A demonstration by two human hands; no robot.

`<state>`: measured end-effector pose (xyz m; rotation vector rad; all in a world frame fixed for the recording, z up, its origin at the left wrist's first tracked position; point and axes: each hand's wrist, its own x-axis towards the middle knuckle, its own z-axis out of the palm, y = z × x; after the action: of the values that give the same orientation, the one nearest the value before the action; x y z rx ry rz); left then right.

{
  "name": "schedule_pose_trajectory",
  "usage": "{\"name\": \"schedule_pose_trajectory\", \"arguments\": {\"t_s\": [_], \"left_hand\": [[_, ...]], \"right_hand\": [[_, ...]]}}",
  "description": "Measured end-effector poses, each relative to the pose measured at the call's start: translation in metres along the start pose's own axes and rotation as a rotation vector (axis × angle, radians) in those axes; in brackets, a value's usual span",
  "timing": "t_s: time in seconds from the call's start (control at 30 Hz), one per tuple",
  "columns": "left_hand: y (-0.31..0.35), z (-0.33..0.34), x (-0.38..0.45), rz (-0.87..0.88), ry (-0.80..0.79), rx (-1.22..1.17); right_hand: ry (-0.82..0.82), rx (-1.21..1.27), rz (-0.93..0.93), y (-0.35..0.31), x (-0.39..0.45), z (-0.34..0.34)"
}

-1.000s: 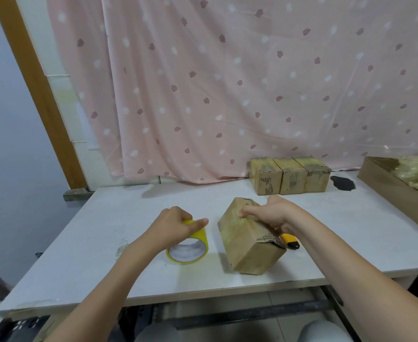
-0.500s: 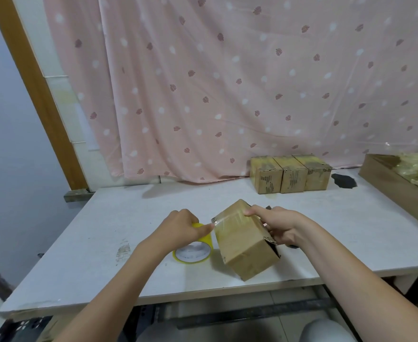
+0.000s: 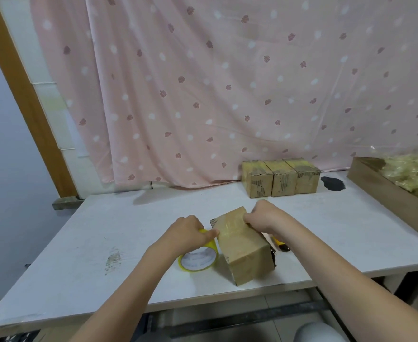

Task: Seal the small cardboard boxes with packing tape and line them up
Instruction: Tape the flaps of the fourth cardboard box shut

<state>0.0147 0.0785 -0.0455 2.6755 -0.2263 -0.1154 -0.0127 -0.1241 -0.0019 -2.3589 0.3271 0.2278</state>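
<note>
A small cardboard box (image 3: 246, 253) lies tilted near the front of the white table (image 3: 104, 230), with clear tape stretched over its top face. My right hand (image 3: 262, 217) curls over the box's far top edge and holds it. My left hand (image 3: 187, 234) grips the yellow tape roll (image 3: 198, 260) just left of the box, thumb at the box's left edge. Three sealed boxes (image 3: 280, 177) stand side by side in a row at the back of the table.
A yellow-handled cutter (image 3: 279, 245) lies behind the box, partly hidden. A large open carton (image 3: 385, 186) with crumpled plastic sits at the right edge. A dark stain (image 3: 332, 182) marks the table beside the row. A pink curtain (image 3: 227, 82) hangs behind.
The tape roll moved right against the box and tape now spans the box's top. My right hand shifted to the box's far top edge. The box tipped more upright.
</note>
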Motion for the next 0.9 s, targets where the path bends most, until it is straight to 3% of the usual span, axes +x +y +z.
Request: {"name": "schedule_pose_trajectory", "arguments": {"t_s": [0.1, 0.3, 0.37, 0.5, 0.7, 0.9], "left_hand": [[0.004, 0.001, 0.000, 0.002, -0.012, -0.006], [0.010, 0.004, -0.002, -0.013, -0.032, -0.029], [0.010, 0.002, -0.003, -0.041, -0.040, -0.126], [0.000, -0.004, -0.009, 0.025, -0.064, -0.198], [-0.027, -0.011, -0.019, 0.160, -0.134, -0.323], [-0.021, -0.017, -0.022, 0.159, -0.038, -0.232]], "right_hand": [[0.030, -0.208, -0.028, -0.012, -0.005, 0.006], [-0.283, -0.456, -0.091, -0.032, -0.009, 0.023], [-0.284, -0.559, -0.047, -0.033, -0.004, 0.030], [-0.171, -0.571, 0.012, -0.037, -0.009, 0.027], [-0.242, -0.623, -0.030, -0.046, -0.021, 0.015], [-0.272, -0.555, 0.021, -0.044, -0.019, 0.015]]}}
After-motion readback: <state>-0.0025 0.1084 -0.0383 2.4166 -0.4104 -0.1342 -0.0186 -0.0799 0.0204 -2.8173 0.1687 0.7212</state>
